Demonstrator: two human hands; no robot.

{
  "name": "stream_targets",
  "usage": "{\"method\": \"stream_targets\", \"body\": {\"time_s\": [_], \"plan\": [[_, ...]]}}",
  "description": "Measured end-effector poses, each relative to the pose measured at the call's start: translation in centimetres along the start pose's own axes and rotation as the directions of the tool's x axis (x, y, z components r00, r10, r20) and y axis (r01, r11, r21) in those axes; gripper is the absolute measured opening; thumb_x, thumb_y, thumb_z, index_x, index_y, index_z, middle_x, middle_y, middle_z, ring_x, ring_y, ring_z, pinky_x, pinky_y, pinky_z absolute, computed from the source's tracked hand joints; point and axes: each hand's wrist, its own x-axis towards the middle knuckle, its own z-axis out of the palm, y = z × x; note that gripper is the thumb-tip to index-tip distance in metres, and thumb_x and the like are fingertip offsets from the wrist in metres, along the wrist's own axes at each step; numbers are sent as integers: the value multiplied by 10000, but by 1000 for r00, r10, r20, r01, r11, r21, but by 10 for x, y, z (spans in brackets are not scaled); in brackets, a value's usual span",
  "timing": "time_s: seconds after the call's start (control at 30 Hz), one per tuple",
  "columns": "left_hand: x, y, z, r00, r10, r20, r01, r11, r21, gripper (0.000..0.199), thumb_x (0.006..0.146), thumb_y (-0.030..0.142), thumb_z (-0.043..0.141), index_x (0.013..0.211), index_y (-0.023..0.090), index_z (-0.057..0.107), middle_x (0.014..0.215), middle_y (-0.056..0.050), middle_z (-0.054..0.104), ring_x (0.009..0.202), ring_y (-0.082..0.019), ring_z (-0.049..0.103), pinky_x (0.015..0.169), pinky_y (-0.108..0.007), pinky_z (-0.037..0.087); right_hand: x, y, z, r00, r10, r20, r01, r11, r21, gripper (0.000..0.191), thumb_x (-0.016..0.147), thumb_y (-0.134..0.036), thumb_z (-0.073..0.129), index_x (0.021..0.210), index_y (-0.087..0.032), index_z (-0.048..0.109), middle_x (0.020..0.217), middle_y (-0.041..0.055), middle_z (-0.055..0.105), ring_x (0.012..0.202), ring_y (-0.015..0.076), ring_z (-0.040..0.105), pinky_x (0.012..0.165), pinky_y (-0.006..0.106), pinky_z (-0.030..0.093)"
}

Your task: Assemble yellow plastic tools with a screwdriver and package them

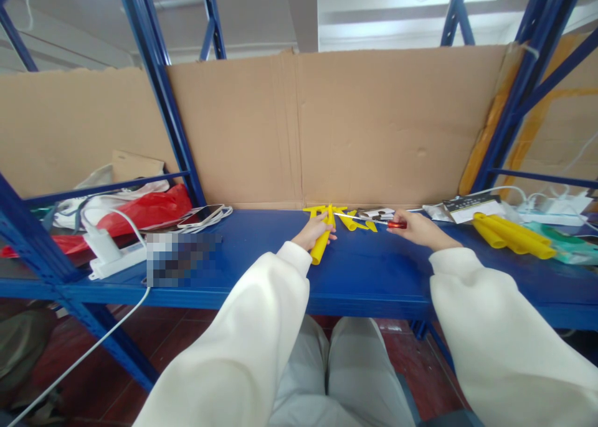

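Observation:
My left hand (318, 230) is closed around a yellow plastic tube-like piece (320, 250), which stands tilted on the blue shelf top. In my right hand (410, 225) is a screwdriver (397, 225) with a red handle, its long metal shaft pointing left. The shaft's tip reaches the upper part of the yellow piece; whether it touches a screw is too small to see. Right behind and beside my left hand lie smaller yellow parts (347, 222), and a flat yellow piece (371, 226) rests under the shaft.
Three joined-looking yellow tubes (514, 235) lie at the right by a printed packet (471, 208). To the left are a white power strip (119, 261), a red bag (149, 210) and a coiled white cable (210, 219). A cardboard sheet (364, 128) stands along the back.

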Motion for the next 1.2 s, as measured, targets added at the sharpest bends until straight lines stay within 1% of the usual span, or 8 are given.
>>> {"method": "stream_targets", "body": {"time_s": [0.23,0.53,0.63,0.8,0.87,0.93,1.07,1.2], "plan": [[-5,3,2,1000,-10,-8,10,1000,-3,715,935,33,479,1587,251,281,955,-66,681,532,-88,607,444,-167,433,-1,-2,-3,1000,-29,4,30,999,-12,217,779,-390,657,678,-251,524,651,27,677,617,202,610,569,289,412],[-8,5,4,1000,-15,-13,15,1000,-25,719,937,33,472,1595,237,268,940,-65,656,521,-90,618,422,-165,442,-1,-5,-3,999,-31,13,30,999,39,231,770,-392,647,653,-250,508,652,33,682,610,201,607,581,296,434],[-6,4,3,1000,-15,-14,15,1000,-25,722,937,40,477,1597,244,268,966,-75,653,527,-91,626,425,-167,449,-2,-5,-4,999,-39,28,37,998,55,222,782,-419,644,672,-244,561,687,44,710,646,213,632,604,303,454],[-3,2,2,1000,-11,-3,11,1000,-27,726,940,49,482,1599,258,261,963,-69,650,531,-93,633,436,-171,462,-1,-4,-4,997,-43,61,37,995,95,237,836,-442,582,785,-230,674,817,71,764,754,247,686,703,334,506],[-3,2,1,1000,-10,-2,10,999,-32,723,941,41,480,1599,250,263,929,-58,643,525,-91,627,433,-167,454,0,-4,-3,997,-24,70,17,996,92,249,843,-457,578,791,-232,670,824,74,762,753,252,690,705,341,508],[-3,1,1,1000,-8,2,8,999,-34,726,939,34,478,1599,247,264,903,-48,637,528,-92,626,433,-165,451,1,-3,-2,998,11,59,-14,998,58,230,811,-472,631,789,-244,650,806,65,755,740,253,687,668,332,497],[-1,-1,1,1000,-13,18,14,999,-40,738,940,58,486,1602,279,246,899,-41,640,553,-102,640,437,-163,461,1,0,0,997,75,-16,-75,997,-27,228,744,-439,721,790,-259,589,752,37,728,673,234,661,580,299,443],[-1,-1,1,1000,-5,22,6,999,-44,733,941,62,489,1600,272,249,906,-44,645,556,-100,639,442,-161,461,0,-2,-2,999,51,-8,-52,998,-21,224,777,-421,679,734,-255,535,693,28,690,619,213,625,577,296,418]]}}
